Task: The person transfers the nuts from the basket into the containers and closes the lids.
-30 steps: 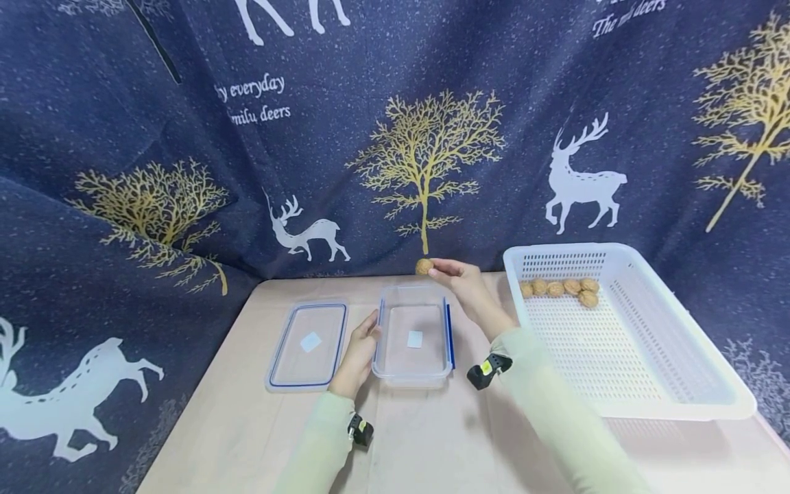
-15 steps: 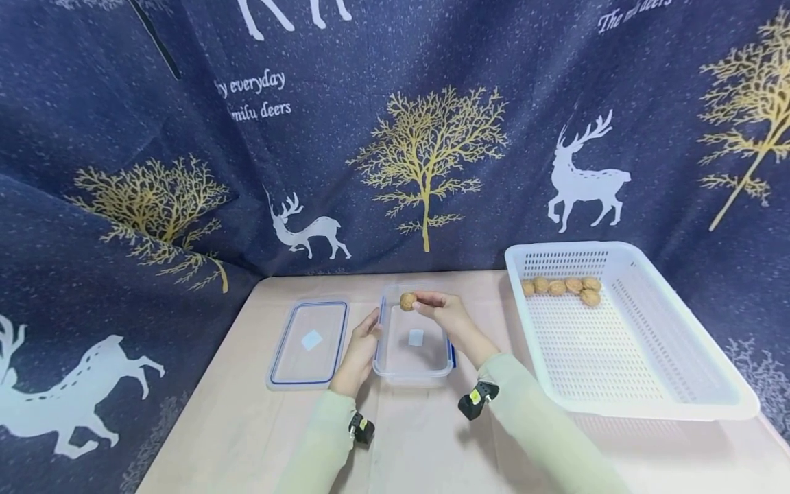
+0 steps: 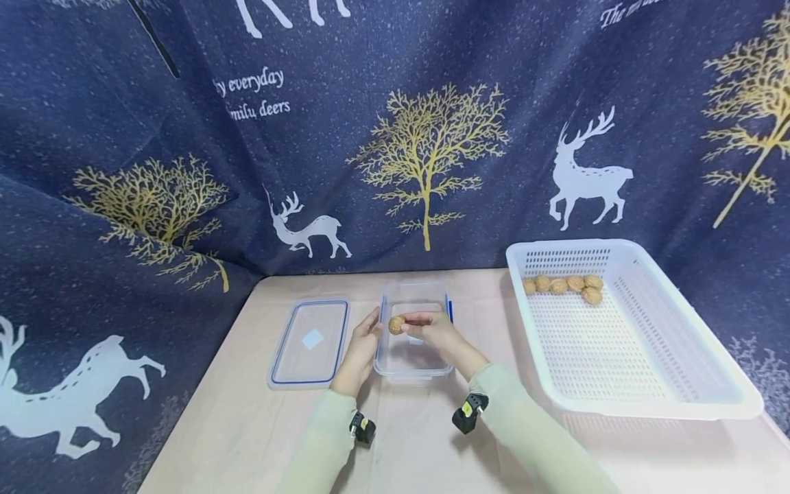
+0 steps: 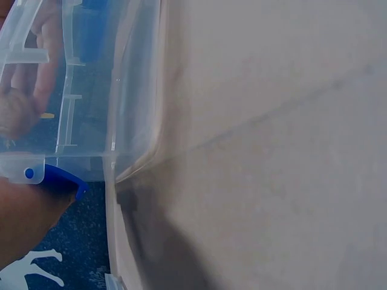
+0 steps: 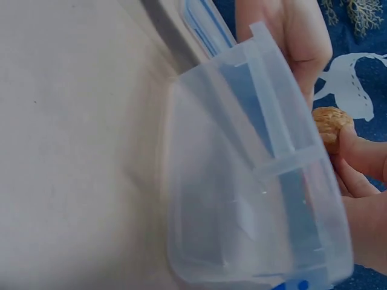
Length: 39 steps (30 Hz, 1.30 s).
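Note:
My right hand [image 3: 437, 332] pinches a walnut [image 3: 396, 324] between thumb and fingertips, above the left part of a clear plastic food container [image 3: 412, 372]. In the right wrist view the walnut [image 5: 331, 128] shows beyond the container's see-through wall, at about rim height. My left hand [image 3: 360, 348] rests against the container's left side, with fingers pointing forward along it. In the left wrist view a blue latch [image 4: 63, 180] hangs beside the left hand [image 4: 27, 214], whose fingertips are out of sight. A pale square label on the container's bottom is partly covered by the right hand.
Left of the container lies its flat lid [image 3: 333, 309] with a blue seal. On the right stands a large white perforated basket [image 3: 623, 405], with several walnuts [image 3: 558, 285] along its far left part. A dark blue patterned cloth [image 3: 469, 41] hangs behind the table [image 3: 420, 439].
My right hand has carried the walnut leftward and toward me, from above the container's far edge to near its left wall. The left hand has stayed at the container's side.

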Tool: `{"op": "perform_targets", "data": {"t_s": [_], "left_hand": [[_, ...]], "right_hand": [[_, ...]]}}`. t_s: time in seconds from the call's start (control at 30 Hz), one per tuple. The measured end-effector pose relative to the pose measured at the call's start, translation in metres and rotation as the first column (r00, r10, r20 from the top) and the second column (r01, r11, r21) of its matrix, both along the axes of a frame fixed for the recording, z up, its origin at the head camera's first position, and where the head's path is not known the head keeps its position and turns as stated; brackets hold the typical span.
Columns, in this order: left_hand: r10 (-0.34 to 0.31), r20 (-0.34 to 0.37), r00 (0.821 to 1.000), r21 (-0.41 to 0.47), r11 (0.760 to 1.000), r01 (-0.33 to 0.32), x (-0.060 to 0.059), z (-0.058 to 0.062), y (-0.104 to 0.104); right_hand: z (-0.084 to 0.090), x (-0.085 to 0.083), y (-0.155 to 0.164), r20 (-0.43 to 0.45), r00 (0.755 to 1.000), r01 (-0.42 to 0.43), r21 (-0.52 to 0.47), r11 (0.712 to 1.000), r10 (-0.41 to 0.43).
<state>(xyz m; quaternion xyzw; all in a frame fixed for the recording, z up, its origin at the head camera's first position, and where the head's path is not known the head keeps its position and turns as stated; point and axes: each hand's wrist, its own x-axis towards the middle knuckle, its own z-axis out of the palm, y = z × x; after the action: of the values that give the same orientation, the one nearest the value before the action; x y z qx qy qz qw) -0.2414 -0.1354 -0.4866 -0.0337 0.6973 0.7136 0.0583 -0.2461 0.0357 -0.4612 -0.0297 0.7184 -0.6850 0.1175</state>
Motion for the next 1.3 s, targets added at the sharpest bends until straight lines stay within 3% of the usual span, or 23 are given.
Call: {"op": "perform_targets", "data": {"t_s": [0.17,0.37,0.67,1.03,1.3], "left_hand": [[0.007,-0.001,1.000,0.000,1.000,-0.007,0.000,-0.001,0.001],[0.011,-0.023,1.000,-0.008,1.000,-0.012,0.000,-0.002,0.002],[0.005,-0.028,1.000,-0.019,1.000,-0.006,-0.001,-0.004,0.001],[0.009,-0.009,1.000,-0.003,1.000,-0.009,0.000,-0.004,0.001],[0.004,-0.012,1.000,0.003,1.000,-0.004,0.001,-0.002,0.001]], "right_hand": [[-0.007,0.000,-0.006,0.043,0.999,-0.003,0.007,1.000,0.003],[-0.017,0.000,-0.010,0.063,0.996,-0.063,-0.014,0.998,0.064],[-0.021,0.002,-0.014,0.117,0.984,-0.144,0.097,0.985,0.133],[-0.021,0.004,-0.016,0.151,0.979,-0.154,0.108,0.982,0.137],[-0.021,0.002,-0.015,0.120,0.984,-0.142,0.116,0.983,0.128]]}}
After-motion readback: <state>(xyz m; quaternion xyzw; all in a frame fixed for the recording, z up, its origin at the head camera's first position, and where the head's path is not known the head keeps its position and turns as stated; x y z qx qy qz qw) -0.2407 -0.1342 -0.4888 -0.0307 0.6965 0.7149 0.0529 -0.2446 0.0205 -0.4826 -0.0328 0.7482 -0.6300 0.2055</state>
